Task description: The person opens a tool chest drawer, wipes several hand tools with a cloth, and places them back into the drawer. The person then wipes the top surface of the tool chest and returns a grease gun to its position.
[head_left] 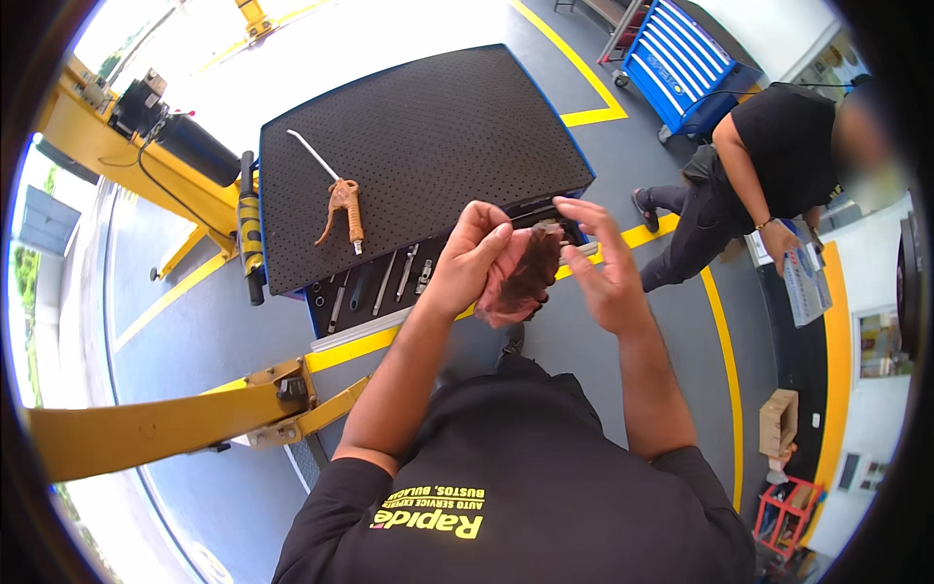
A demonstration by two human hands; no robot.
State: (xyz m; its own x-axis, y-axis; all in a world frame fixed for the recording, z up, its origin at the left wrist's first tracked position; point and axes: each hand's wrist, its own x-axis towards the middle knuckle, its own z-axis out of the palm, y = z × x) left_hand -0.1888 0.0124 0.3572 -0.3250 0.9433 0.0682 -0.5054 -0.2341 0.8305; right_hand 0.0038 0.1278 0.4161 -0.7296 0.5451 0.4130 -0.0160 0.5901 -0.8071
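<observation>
My left hand pinches the upper edge of a crumpled pink rag with a large dark, greasy stain. The rag hangs down from the thumb and fingers. Just to its right, my right hand has its fingers apart and bent toward the rag; I see nothing held in it. Beyond both hands stands a tool cart with a black perforated top. An orange air blow gun with a long thin nozzle lies on that top. Below its near edge, an open drawer shows several wrenches and sockets, partly hidden by my left arm.
Yellow lift post and lift arm stand to the left. At the right, another person holds a blue-and-white box. A blue tool chest stands at the far right, and a red rack at the lower right.
</observation>
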